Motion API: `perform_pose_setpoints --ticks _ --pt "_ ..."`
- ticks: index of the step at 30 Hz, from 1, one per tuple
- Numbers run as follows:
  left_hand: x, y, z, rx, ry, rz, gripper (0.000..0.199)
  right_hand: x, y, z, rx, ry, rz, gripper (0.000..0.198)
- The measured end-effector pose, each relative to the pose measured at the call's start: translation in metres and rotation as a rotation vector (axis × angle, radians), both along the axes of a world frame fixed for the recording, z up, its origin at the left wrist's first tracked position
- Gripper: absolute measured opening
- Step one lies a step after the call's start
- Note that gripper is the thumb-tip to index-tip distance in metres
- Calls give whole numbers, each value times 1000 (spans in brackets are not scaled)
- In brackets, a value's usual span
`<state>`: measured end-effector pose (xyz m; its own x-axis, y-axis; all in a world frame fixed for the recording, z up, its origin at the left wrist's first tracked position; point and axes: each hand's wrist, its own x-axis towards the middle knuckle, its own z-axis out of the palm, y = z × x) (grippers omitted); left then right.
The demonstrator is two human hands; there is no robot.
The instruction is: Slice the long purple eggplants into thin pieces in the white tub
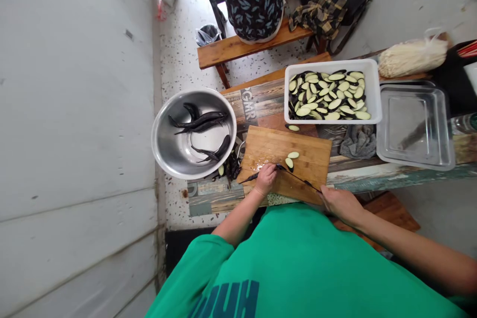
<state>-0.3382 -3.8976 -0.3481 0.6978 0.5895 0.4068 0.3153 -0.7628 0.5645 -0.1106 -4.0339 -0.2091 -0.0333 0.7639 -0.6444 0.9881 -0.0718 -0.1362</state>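
My left hand point(266, 179) is closed around a dark, slender eggplant point(251, 178), pressing it to the wooden cutting board point(286, 136). One tapering end of the eggplant sticks out to the left of the fingers. My right hand point(340, 203) grips the handle of a knife point(298, 178), seen nearly edge-on. Its blade reaches across the board to the eggplant beside my left fingers. Two pale oval eggplant slices point(293, 155) lie on the board beyond the blade. Another slice point(293, 128) rests just past the board's far edge.
A steel basin point(158, 144) with several whole eggplants stands left. Dark trimmings point(233, 165) lie between basin and board. Behind right is a white tub point(333, 121) of slices, with a grey cloth point(358, 141) and clear plastic container point(412, 119) nearby. A person point(249, 0) sits on a bench point(219, 54).
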Motion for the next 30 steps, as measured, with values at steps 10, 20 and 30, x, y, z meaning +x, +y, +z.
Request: perform_pose_setpoints --ticks 10,20,30 --pt "-1 1 -3 61 -41 -1 23 -18 34 -18 -32 5 -12 34" --pt "-7 -9 8 71 41 94 20 -18 52 -18 102 18 -49 39" --pt "-17 -9 -8 -122 6 89 25 0 25 -5 71 -23 140 31"
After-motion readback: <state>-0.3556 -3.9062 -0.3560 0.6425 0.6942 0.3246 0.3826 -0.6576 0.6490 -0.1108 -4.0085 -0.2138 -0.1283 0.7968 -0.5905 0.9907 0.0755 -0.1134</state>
